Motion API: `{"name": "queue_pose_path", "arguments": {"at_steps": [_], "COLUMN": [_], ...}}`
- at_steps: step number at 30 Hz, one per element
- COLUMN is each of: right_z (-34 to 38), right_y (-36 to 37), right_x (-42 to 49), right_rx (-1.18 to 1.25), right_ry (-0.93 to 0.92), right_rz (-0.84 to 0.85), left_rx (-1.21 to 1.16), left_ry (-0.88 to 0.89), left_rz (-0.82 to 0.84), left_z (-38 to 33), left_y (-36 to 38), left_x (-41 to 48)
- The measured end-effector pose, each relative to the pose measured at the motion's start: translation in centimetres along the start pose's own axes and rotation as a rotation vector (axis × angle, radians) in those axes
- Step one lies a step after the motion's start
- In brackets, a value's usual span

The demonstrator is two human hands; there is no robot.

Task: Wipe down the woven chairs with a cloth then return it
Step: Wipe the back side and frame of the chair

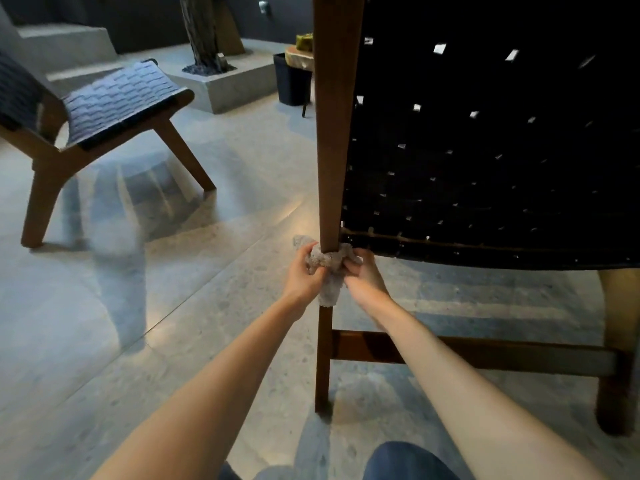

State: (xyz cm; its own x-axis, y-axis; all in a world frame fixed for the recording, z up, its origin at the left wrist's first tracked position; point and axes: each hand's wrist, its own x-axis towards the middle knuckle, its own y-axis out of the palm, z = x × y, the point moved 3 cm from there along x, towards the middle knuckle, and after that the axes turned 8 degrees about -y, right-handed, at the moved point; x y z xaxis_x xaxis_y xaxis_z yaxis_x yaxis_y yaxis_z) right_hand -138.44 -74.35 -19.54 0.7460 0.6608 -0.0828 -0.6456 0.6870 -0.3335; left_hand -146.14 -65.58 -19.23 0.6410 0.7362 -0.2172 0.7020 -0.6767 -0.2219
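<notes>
Cloth: the grey cloth (329, 289) is wrapped round the wooden post (334, 150) of the near woven chair (485, 150), between the two hands, and a tail of it hangs below them.
Left hand: the left hand (302, 273) grips the cloth's left end with curled fingers, just beside the post.
Right hand: the right hand (364, 277) pinches the cloth's other end on the post's right side, just under the lower edge of the woven back.
Crossbar: a wooden crossbar (485, 355) runs below and to the right of the hands.
Second chair: the second woven chair (114, 95) stands well apart, up and left of the left hand.
Floor: a polished grey floor (173, 306) lies beneath both forearms.
</notes>
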Motion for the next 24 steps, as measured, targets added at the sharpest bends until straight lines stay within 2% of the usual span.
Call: {"name": "queue_pose_path", "arguments": {"at_steps": [4,9,14,21,24], "right_z": [1.4,6.1,11.6,18.6,20.4], "right_y": [-0.7,-2.7,-5.0,-7.7,-8.1], "right_x": [-1.3,-3.8,-5.7,-9.1,-9.9], "right_rx": [0.091,0.177,0.150,0.217,0.266], "right_ry": [-0.041,-0.273,-0.494,-0.723,-0.766], "right_rz": [-0.059,-0.144,-0.245,-0.349,-0.356], "left_rx": [-0.050,-0.063,-0.137,-0.304,-0.327], "left_ry": [0.116,0.302,0.407,0.590,0.648], "left_rz": [-0.023,-0.130,-0.237,-0.336,-0.357], "left_z": [-1.2,-4.4,-8.5,-15.7,-17.9], "left_y": [-0.7,-2.1,-3.0,-4.3,-4.7], "left_x": [-0.7,-3.3,-6.0,-11.0,-12.4]}}
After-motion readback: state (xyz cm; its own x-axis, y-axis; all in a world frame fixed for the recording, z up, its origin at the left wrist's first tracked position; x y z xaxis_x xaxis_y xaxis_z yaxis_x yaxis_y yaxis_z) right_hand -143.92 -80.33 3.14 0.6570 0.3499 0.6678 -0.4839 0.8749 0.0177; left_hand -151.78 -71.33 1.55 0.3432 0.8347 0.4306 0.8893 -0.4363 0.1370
